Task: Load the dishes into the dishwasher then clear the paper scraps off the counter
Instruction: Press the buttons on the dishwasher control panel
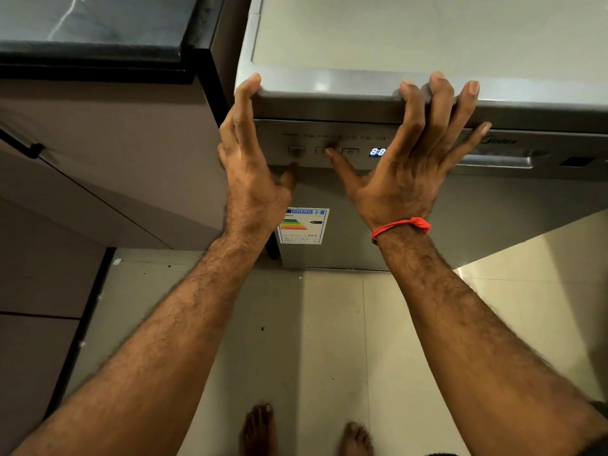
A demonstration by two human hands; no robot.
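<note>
Both hands' grips, left hand and right hand, rest spread-fingered on the dishwasher.

We count one dishwasher, centre and right, with three buttons, one lit display and one energy label. Two hands: left hand, right hand. One red wristband. Two bare feet at the bottom.

Left hand, right hand rest on closed dishwasher top edge.
</note>
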